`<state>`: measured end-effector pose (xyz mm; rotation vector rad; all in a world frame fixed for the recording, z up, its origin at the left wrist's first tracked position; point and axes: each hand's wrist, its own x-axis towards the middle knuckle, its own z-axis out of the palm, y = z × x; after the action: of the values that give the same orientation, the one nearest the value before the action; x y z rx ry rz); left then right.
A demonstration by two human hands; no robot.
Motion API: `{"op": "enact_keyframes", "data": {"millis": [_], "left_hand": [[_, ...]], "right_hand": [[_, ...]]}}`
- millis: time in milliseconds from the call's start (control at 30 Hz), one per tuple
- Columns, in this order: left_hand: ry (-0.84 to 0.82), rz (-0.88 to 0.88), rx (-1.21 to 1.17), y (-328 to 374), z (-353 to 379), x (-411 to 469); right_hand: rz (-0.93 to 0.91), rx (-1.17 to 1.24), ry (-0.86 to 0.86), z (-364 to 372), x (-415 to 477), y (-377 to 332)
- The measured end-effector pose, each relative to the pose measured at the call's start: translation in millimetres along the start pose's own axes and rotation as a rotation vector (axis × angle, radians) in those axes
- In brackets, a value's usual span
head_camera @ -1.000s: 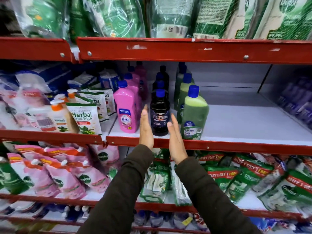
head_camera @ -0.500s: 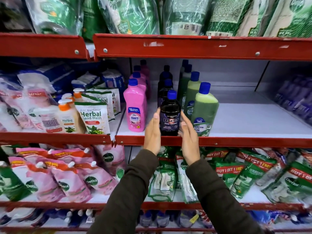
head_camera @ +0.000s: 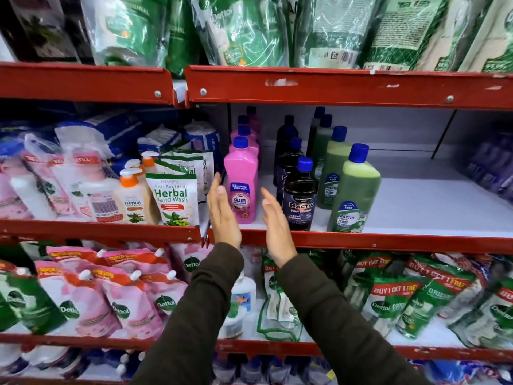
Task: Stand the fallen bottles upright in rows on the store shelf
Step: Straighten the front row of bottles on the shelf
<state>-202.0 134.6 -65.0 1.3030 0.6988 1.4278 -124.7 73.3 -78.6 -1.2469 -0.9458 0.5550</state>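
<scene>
Three rows of blue-capped bottles stand upright on the white shelf (head_camera: 422, 207). A pink bottle (head_camera: 241, 179) heads the left row, a dark Bactin bottle (head_camera: 300, 194) the middle row, a green bottle (head_camera: 355, 191) the right row. My left hand (head_camera: 223, 213) is flat and open at the pink bottle's left side. My right hand (head_camera: 277, 227) is flat and open between the pink and dark bottles. Neither hand grips a bottle. Whether they touch the pink bottle is unclear.
Herbal hand wash pouches (head_camera: 173, 200) and pump bottles (head_camera: 131, 195) crowd the shelf section to the left. Purple packs (head_camera: 494, 168) lie at the far right. Green refill bags (head_camera: 249, 29) fill the shelf above, Dettol pouches (head_camera: 116, 298) the shelf below. Red shelf lip (head_camera: 388, 243) runs along the front.
Both hands have left the dark Bactin bottle and shifted left to either side of the front pink bottle. The view has swung right and slightly up.
</scene>
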Motion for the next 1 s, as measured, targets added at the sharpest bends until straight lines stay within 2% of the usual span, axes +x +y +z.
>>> {"op": "enact_keyframes", "data": {"millis": [100, 167, 433, 633, 733, 800, 900, 1000], "left_hand": [[-0.167, -0.18, 0.001, 2, -8, 19], [-0.21, -0.205, 0.019, 4, -12, 24], [-0.061, -0.138, 0.022, -7, -30, 6], [0.021, -0.063, 0.071, -10, -26, -2], [0.15, 0.129, 0.238, -10, -21, -15], [0.186, 0.229, 0.228, -11, -14, -29], [0.03, 0.255, 0.141, -11, 6, -50], [-0.261, 0.112, 0.103, -10, 32, -63]], "right_hand": [[0.095, 0.117, -0.048, 18, 19, -8], [0.094, 0.134, -0.043, 22, 24, -10], [0.033, 0.078, 0.031, 15, 1, 7], [-0.045, -0.025, -0.006, 10, -11, 4], [-0.173, -0.045, 0.211, -2, -28, 3], [-0.24, -0.018, 0.392, -18, -38, 7], [-0.215, 0.011, 0.55, -48, -41, 12], [-0.112, -0.011, 0.48, -69, -37, 11]]}}
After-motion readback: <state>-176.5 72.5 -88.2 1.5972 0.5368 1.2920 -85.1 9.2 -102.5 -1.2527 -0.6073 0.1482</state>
